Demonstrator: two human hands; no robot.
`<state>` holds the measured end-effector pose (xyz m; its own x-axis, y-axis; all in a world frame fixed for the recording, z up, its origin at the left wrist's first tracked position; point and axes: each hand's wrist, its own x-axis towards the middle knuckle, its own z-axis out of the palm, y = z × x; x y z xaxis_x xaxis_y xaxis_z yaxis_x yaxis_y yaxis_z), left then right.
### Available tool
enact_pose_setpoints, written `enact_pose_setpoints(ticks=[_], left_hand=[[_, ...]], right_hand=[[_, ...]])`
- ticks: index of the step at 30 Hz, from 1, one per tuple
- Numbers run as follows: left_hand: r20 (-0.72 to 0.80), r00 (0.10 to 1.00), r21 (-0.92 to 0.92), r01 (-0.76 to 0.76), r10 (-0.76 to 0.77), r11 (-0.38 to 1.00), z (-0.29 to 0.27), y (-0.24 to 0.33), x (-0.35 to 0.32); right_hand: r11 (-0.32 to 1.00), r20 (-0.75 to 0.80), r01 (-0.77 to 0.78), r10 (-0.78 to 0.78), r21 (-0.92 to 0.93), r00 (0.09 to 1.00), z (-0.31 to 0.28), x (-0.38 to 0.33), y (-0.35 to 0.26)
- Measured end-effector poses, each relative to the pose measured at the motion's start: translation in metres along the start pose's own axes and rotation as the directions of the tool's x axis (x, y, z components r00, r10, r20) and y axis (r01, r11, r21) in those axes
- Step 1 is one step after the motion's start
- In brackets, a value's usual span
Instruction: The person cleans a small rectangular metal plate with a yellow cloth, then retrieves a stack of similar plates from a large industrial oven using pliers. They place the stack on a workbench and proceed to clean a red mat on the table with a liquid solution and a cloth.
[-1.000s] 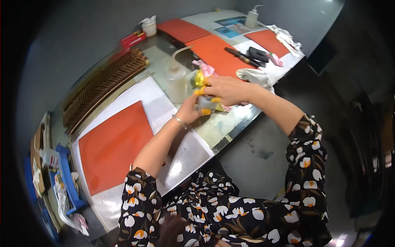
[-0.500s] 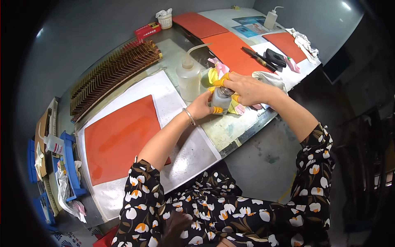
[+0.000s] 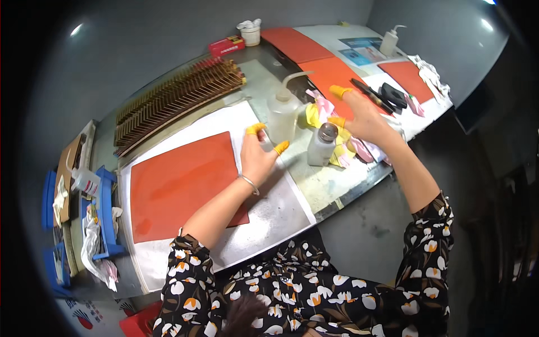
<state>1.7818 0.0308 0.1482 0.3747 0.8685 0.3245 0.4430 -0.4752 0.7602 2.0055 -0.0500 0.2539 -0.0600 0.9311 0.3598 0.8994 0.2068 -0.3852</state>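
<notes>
My left hand (image 3: 259, 157), with yellow finger cots on its fingertips, hovers by the right edge of a red-orange mat (image 3: 185, 180). Thumb and forefinger are apart, with nothing between them. A translucent squeeze bottle (image 3: 282, 115) with a bent spout stands just beyond that hand. To its right is a small pale bottle (image 3: 320, 151) with a dark metallic cap, upright and touched by neither hand's grip. My right hand (image 3: 365, 119), also in yellow finger cots, is beside this bottle above crumpled pink and yellow cloths (image 3: 345, 153). Its thumb and forefinger are spread; the other fingers are partly hidden.
A long rack of brown slats (image 3: 179, 104) lies at the back left. Further back are a red box (image 3: 227, 46) and a white tub (image 3: 250, 35). Black tools (image 3: 373, 95) lie at right. Blue trays (image 3: 106, 213) and another squeeze bottle (image 3: 85, 182) sit at far left.
Both hands have let go of the small metal-capped bottle, which now stands on the table. My left hand has moved left toward the mat; my right hand has lifted away to the right.
</notes>
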Motion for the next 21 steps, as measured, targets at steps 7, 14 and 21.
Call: enact_pose_setpoints(ticks=[7,14,21], left_hand=[[-0.134,0.99,-0.133,-0.059,0.041,0.989,0.037,-0.054,0.046],[-0.272,0.956,-0.298,-0.191,0.109,0.935,0.046,-0.047,0.072],[-0.138,0.943,-0.488,-0.331,0.303,0.807,0.003,-0.017,0.051]], right_hand=[[0.914,0.139,-0.329,0.303,0.239,0.943,0.077,0.079,-0.033],[0.943,-0.343,-0.213,0.294,0.256,0.892,0.102,0.089,-0.038],[0.901,-0.538,0.233,0.0,0.365,0.843,0.069,0.064,-0.056]])
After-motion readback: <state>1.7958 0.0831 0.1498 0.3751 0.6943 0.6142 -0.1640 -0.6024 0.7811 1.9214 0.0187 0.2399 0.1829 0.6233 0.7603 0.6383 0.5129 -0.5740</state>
